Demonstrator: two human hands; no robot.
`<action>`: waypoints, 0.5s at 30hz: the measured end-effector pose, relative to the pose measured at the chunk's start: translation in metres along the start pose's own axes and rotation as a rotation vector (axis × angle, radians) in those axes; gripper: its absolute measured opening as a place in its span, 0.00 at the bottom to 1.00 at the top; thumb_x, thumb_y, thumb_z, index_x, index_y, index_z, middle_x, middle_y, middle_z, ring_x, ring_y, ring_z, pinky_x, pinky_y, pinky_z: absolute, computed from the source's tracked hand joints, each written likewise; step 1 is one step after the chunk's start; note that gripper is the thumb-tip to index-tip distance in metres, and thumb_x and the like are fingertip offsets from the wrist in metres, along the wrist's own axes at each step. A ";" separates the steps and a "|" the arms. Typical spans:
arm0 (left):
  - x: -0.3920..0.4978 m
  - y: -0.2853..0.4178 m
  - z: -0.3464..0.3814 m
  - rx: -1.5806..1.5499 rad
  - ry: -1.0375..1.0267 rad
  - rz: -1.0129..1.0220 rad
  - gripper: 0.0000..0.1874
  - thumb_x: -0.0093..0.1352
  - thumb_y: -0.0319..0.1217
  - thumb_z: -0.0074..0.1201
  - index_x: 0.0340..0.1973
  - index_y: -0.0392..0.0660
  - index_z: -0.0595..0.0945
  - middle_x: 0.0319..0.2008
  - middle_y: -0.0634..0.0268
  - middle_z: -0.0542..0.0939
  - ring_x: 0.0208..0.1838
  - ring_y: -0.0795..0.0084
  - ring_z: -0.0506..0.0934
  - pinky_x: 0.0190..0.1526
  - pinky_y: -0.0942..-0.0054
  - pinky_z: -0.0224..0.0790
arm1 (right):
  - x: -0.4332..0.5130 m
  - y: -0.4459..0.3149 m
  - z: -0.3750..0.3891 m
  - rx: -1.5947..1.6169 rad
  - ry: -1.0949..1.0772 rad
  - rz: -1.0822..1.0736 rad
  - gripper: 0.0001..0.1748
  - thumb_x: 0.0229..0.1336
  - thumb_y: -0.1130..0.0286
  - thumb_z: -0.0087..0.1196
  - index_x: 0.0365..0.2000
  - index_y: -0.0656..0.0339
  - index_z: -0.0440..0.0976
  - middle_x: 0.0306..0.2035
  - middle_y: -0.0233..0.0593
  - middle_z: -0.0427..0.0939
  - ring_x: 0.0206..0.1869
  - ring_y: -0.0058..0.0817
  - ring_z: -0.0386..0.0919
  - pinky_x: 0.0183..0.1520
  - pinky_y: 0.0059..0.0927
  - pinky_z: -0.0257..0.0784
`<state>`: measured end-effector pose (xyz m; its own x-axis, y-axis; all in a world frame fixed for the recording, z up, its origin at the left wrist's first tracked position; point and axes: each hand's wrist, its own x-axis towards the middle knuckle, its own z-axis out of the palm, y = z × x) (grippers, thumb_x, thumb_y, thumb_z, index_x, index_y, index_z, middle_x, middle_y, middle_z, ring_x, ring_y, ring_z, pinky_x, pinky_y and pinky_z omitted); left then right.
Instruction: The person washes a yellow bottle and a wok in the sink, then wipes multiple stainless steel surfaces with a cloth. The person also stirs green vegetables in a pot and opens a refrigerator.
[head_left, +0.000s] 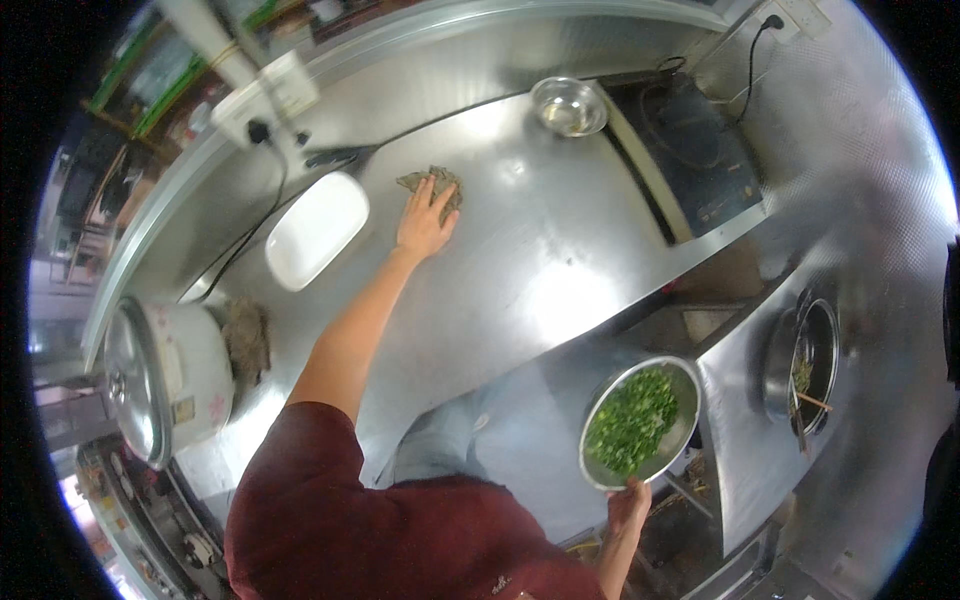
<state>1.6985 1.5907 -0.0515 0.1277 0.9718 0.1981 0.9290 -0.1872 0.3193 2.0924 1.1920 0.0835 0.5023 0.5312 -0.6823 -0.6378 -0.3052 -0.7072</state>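
Observation:
My left hand (426, 223) holds a crumpled grey-brown cloth (448, 185) down against the stainless steel counter (495, 262), its fingers spread over the cloth. The arm reaches straight out across the metal top. Down at the right, my right hand (631, 501) grips the near rim of a round metal bowl (688, 427). Chopped green leaves (630, 420) fill much of that bowl, which is held off the counter, in front of its edge. Close to my left hand on its left lies a white rectangular dish (319, 229) with rounded corners.
A small metal bowl (568, 107) stands at the back beside a dark cooktop (682, 142). On the left are a lidded rice cooker (187, 375) and a brown cloth (246, 341). A pot (780, 367) with chopsticks sits on the right metal surface. Power cords run along the back wall.

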 end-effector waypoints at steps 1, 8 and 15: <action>0.031 0.000 0.004 0.006 -0.007 0.007 0.27 0.68 0.44 0.44 0.62 0.55 0.64 0.67 0.50 0.53 0.69 0.53 0.52 0.67 0.58 0.46 | 0.006 -0.007 0.008 0.002 -0.006 -0.001 0.19 0.51 0.76 0.46 0.46 0.67 0.64 0.35 0.39 0.72 0.28 0.33 0.76 0.19 0.32 0.78; 0.157 0.012 0.028 0.013 0.012 0.208 0.26 0.67 0.44 0.45 0.61 0.58 0.65 0.66 0.53 0.57 0.69 0.52 0.54 0.66 0.59 0.48 | 0.034 -0.040 0.025 0.010 0.014 0.038 0.18 0.50 0.77 0.48 0.45 0.67 0.64 0.35 0.40 0.74 0.27 0.36 0.78 0.19 0.36 0.76; 0.097 0.081 0.034 -0.122 -0.155 0.541 0.28 0.64 0.40 0.50 0.61 0.56 0.67 0.66 0.55 0.57 0.69 0.56 0.56 0.65 0.57 0.51 | 0.042 -0.075 0.067 -0.057 0.045 0.036 0.22 0.50 0.77 0.46 0.48 0.71 0.61 0.38 0.46 0.72 0.26 0.35 0.78 0.19 0.32 0.78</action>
<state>1.7981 1.6751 -0.0380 0.6313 0.7414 0.2277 0.6719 -0.6695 0.3168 2.1228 1.2902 0.1200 0.5066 0.4833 -0.7140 -0.6224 -0.3681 -0.6908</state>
